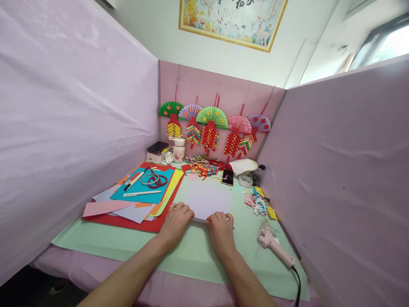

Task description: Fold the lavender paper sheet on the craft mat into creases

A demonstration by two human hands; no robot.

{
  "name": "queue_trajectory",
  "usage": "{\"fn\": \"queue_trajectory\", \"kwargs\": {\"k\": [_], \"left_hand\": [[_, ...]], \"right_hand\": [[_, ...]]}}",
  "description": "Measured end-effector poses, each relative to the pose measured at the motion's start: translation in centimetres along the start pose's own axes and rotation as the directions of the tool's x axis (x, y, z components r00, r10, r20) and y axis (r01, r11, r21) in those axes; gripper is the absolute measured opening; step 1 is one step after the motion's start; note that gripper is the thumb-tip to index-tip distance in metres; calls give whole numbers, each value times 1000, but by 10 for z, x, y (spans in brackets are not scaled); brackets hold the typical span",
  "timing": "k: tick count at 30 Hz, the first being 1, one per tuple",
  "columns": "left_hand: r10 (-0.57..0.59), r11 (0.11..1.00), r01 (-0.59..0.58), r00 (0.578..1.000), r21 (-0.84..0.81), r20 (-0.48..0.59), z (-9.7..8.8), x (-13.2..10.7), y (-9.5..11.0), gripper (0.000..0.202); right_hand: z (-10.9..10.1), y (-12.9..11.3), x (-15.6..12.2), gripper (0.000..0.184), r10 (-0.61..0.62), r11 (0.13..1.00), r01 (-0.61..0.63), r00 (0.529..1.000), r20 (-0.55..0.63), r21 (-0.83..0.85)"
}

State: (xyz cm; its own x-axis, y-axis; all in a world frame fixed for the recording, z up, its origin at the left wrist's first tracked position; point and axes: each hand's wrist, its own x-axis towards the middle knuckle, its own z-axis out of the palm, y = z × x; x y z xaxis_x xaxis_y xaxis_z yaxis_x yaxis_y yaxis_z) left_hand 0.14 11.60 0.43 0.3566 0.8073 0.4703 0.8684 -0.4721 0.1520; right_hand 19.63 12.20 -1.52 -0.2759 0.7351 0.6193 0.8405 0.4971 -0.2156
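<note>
A pale lavender sheet of paper (pixel 208 198) lies in front of me on the light green table cover. My left hand (pixel 179 217) grips its near left corner, fingers curled over the edge. At the near right part of the same edge, my right hand (pixel 221 224) pinches the paper with bent fingers. Between the hands the near edge looks slightly raised or folded; I cannot tell how far. The thumbs are mostly hidden.
Coloured paper (pixel 140 181) with pens and scissors-like rings is piled at left. A pink glue gun (pixel 275 247) lies at right, beside paper scraps (pixel 256 202). Behind stand a bottle (pixel 179 151), a phone (pixel 228 177), a tape roll (pixel 245 181) and hanging paper fans (pixel 211 117).
</note>
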Motion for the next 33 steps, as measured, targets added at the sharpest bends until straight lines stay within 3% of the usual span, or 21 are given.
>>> {"fn": "queue_trajectory", "kwargs": {"k": [15, 22, 33], "left_hand": [[-84, 996, 84, 996, -10, -12, 1, 3, -7, 13], [21, 993, -21, 1000, -119, -3, 3, -1, -14, 17], [-61, 994, 59, 998, -95, -16, 0, 1, -16, 14]], "right_hand": [[0, 3, 0, 12, 5, 1000, -5, 1000, 1, 17], [-1, 4, -1, 12, 11, 999, -11, 1000, 17, -33], [-3, 3, 0, 14, 28, 1000, -28, 999, 18, -5]]}}
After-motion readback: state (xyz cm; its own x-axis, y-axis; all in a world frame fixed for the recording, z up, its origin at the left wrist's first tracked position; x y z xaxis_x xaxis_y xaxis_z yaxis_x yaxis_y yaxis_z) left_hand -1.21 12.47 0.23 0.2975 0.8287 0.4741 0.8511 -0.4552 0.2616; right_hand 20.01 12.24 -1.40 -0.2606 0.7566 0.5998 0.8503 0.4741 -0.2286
